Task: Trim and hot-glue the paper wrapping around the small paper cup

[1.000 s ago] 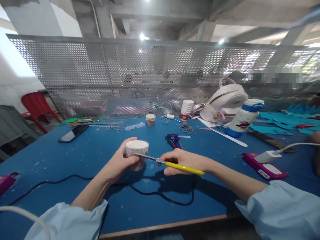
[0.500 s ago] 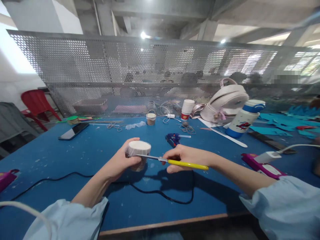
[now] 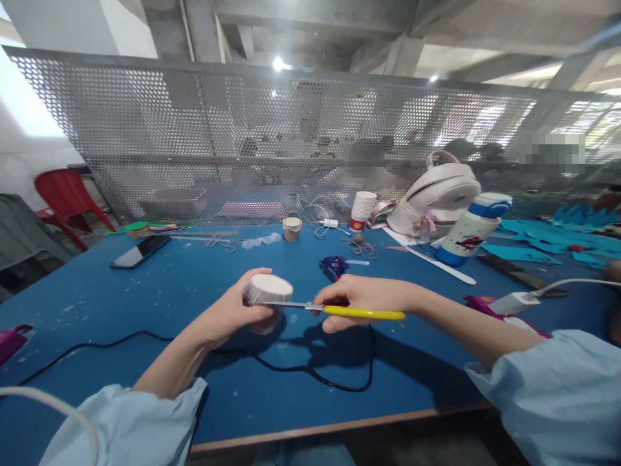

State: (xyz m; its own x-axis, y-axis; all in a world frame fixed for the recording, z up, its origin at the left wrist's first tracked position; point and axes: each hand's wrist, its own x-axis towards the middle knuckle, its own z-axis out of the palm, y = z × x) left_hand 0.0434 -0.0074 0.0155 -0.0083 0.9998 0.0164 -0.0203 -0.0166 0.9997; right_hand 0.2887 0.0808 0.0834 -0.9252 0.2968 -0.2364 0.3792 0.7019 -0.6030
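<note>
Blue surface [image 3: 194, 285] all the way across, flecked with white scraps, so let's sweep it from the left. Far left of the paper cup [image 3: 268, 292] and beyond it lies a dark phone [image 3: 140, 251], screen up. Nearer the body on that side, a black cable [image 3: 301, 372] loops under the cup and both forearms.

Now the left hand [image 3: 233, 317]: its grip is clamped round the cup's side wall, thumb on the near side. The cup is upside down, base up, lifted just clear of the surface, with a thin whitish wrap around it.

Coming in from the right of the cup is a yellow-handled blade [image 3: 361, 313]. Its metal tip touches the cup's wall just under the upturned base. Whether it is scissors or a knife, I can't tell. The right hand [image 3: 361, 299] has its grip closed on the handle's front end, close to the metal.

That cup looks light and thin-walled. It would dent under a hard squeeze, so a hold low on the wall, near the stiffer base ring, seems soundest. The wrap looks soft and may slip.

Beyond the cup and slightly right lies a blue glue gun [image 3: 334, 265]. Far right stands a white bottle [image 3: 468, 230], tilted, with a pale backpack [image 3: 436, 197] behind it.
</note>
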